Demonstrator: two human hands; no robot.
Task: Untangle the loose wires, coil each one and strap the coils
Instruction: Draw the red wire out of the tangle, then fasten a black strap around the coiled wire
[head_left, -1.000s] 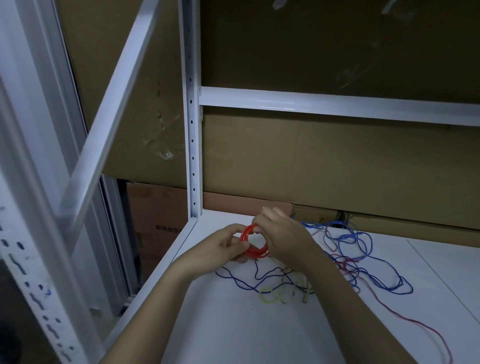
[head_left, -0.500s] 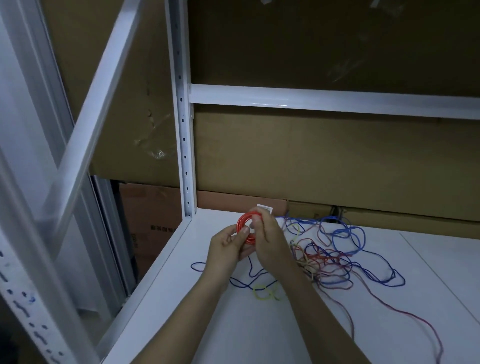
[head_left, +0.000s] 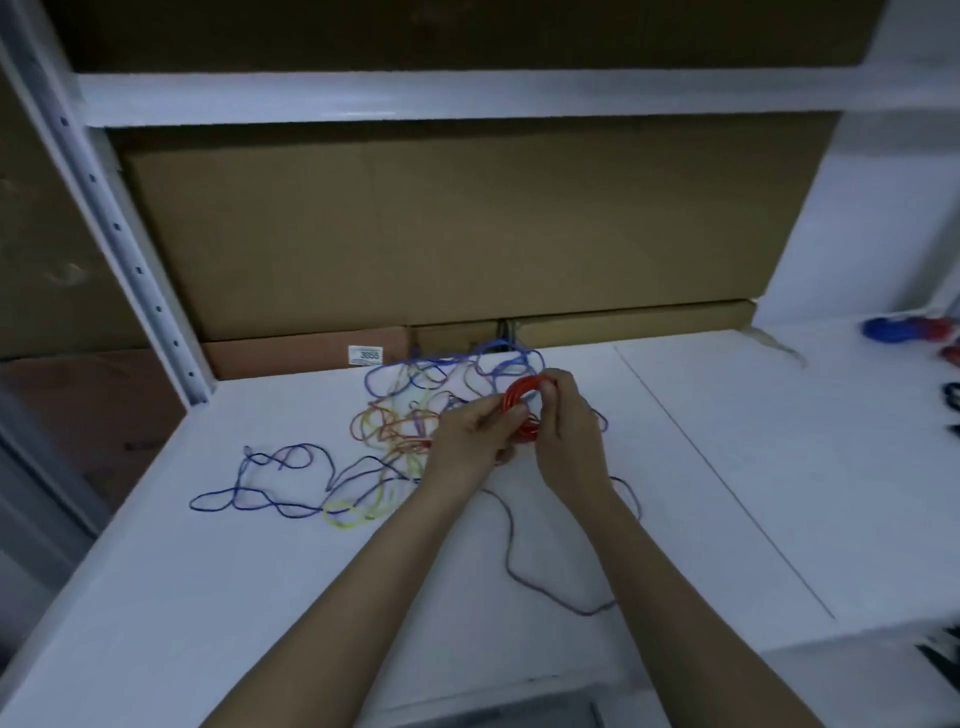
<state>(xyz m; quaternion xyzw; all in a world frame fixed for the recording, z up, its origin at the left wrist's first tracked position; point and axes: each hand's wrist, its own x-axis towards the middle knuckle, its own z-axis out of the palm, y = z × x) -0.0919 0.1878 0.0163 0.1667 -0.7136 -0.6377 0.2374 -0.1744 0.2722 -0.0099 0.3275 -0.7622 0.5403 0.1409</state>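
Note:
A small red wire coil (head_left: 516, 401) is held upright above the white shelf (head_left: 218, 597). My left hand (head_left: 470, 441) pinches its near left side, and my right hand (head_left: 569, 431) grips its right side with fingers curled over the top. Behind and left of the hands lies a tangle of loose wires (head_left: 410, 415) in blue, yellow and red. A long blue wire (head_left: 270, 483) loops out to the left, and a dark strand (head_left: 524, 566) trails toward me between my forearms.
Cardboard boxes (head_left: 467, 228) close off the back of the shelf. A perforated white upright (head_left: 130, 260) stands at the left. Finished blue and red coils (head_left: 904, 330) lie at the far right. The shelf drops off at its left edge.
The view has swung right and down, so the hands and coil now sit mid-frame. Both hands still hold the red coil, now right of the tangle. Finished coils came into view at right.

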